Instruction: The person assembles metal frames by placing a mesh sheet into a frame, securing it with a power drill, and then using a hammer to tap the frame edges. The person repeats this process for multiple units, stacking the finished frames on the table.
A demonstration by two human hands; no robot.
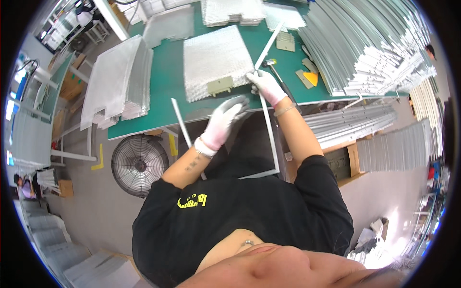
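Observation:
In a white glove, my right hand (267,87) is closed round a thin metal frame strip (270,129) by the table's front edge. A second pale strip (270,44) runs from that hand toward the back of the table; whether the two are joined is hidden by my fingers. The held strip meets a short piece at a corner close to my body. Another slim strip (181,120) passes by my left forearm. My gloved left hand (224,120) is held in the air with fingers stretched out, nothing in it. Beyond it lie a mesh panel (211,55) and a beige plastic piece (220,86) on top.
A green table (165,72) carries stacked mesh panels (117,79) at left and a large pile of metal strips (365,53) at right. A hammer (278,74), a yellow-bladed scraper (311,78) and a beige plate (285,42) lie nearby. A floor fan (140,165) stands at lower left.

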